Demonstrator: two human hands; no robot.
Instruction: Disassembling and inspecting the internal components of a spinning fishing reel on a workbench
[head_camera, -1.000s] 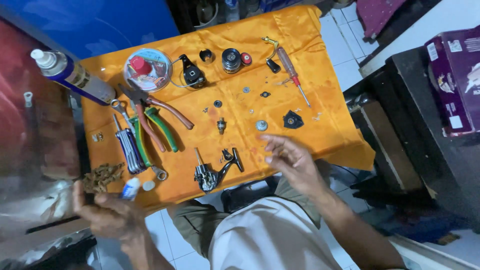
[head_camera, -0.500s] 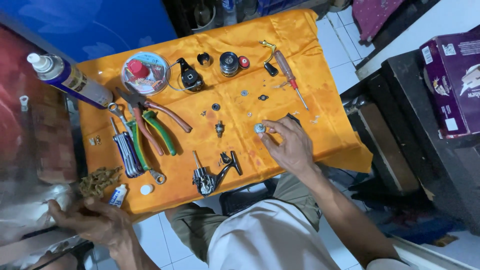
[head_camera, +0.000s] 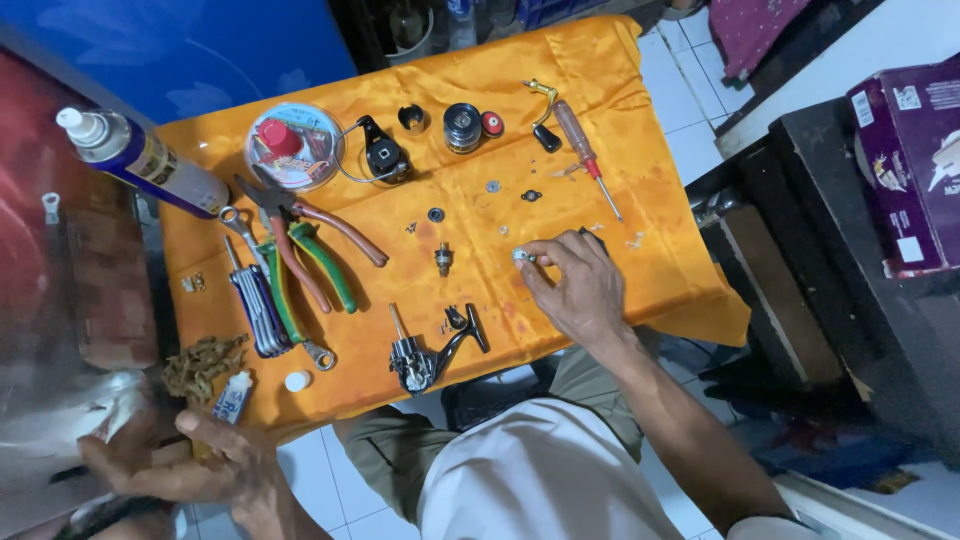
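Right hand (head_camera: 580, 285) pinches a small silver part (head_camera: 520, 256); left hand (head_camera: 185, 462) curls loosely below a small tube (head_camera: 232, 397). Pliers (head_camera: 300, 245) lie between; round tin (head_camera: 293, 146) holds a red piece.

— How many hands are in view?
— Two: a left hand (head_camera: 170, 455) low at the edge, a right hand (head_camera: 575, 285) on the orange-covered counter (head_camera: 660, 260).
— Pliers?
— Two pairs: red-handled pliers (head_camera: 315, 235) and green-handled pliers (head_camera: 310, 270).
— Screwdrivers?
— One red-handled screwdriver (head_camera: 585, 155).
— Cans?
— One spray can (head_camera: 145, 160), lying on its side.
— Anything round?
— One clear round tub (head_camera: 293, 147) with a red cap inside, and one black spool (head_camera: 462, 127).
— Reel bodies?
— One reel frame (head_camera: 430, 350) near the front edge.
— Tubes?
— One small white tube (head_camera: 232, 397).
— Loose small parts?
— Several washers and screws; too small to count surely.
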